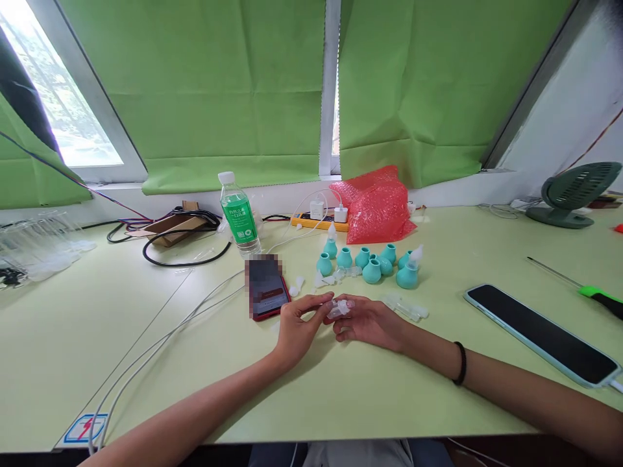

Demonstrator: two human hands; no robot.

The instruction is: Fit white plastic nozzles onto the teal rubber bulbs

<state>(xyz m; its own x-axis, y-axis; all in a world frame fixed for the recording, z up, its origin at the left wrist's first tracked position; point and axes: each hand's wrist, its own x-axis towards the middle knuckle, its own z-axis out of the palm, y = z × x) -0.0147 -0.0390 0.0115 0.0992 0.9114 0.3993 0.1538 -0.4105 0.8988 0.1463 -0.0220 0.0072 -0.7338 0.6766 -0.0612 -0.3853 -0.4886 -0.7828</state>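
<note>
Above the table's middle, my left hand (300, 327) pinches a small clear plastic nozzle piece (339, 309) between thumb and fingertips. My right hand (374, 324) has its fingers curled round the other side of the same piece. Just beyond the hands stand several teal rubber bulbs (372, 271). One bulb (330, 248) at the back and another bulb (407, 275) at the right carry whitish tips. Loose clear and white plastic parts (327, 280) lie in front of the bulbs. Clear tube-like pieces (406, 307) rest beyond my right wrist.
A red phone (271, 295) lies left of my hands, a larger phone (540, 334) at right. Behind are a water bottle (239, 217), power strip (311, 222) and red bubble-wrap bag (377, 206). White cables (180, 321) cross the left. A screwdriver (591, 292) and fan (567, 194) are right.
</note>
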